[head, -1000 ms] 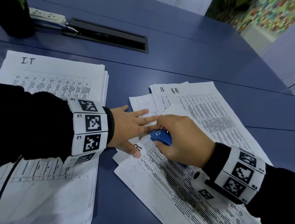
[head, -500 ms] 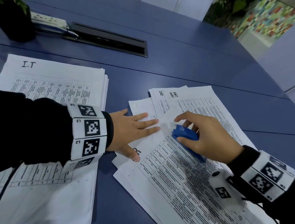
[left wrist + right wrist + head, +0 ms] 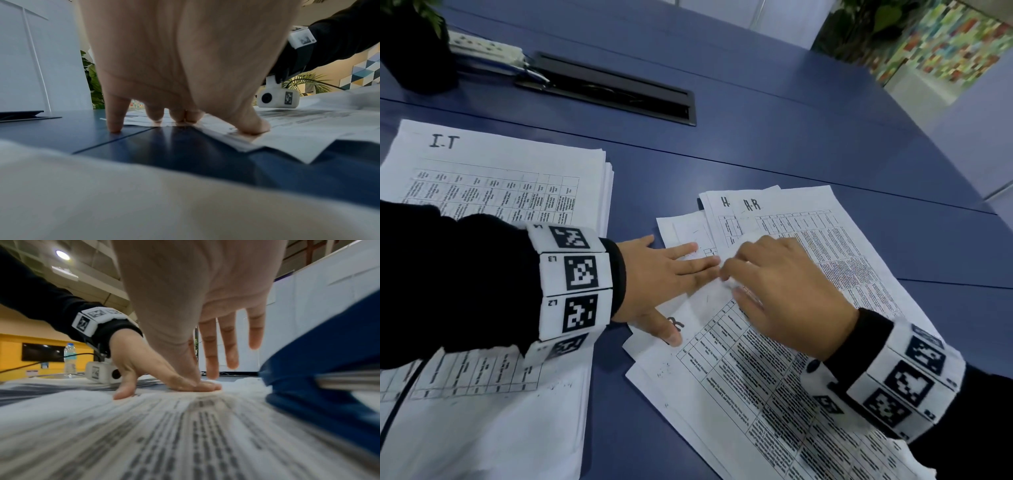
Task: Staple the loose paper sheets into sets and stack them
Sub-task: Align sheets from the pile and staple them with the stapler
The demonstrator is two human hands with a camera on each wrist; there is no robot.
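Head view: the right hand (image 3: 787,294) has let go of the blue stapler and come back to the stapled corner of the paper set (image 3: 750,370), so the staple looks done. The left hand (image 3: 657,284) lies flat on it, mid-desk.

Left wrist view: straight fingers (image 3: 252,126) press paper and desk (image 3: 61,138).

Right wrist view: fingers are spread and hold nothing, thumb on paper; the stapler (image 3: 329,366) lies just right.

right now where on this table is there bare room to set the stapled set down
Bare blue table lies beyond both piles, right of the cable hatch. A narrow strip runs between the I.T stack and the loose sheets. Crowded around both hands.
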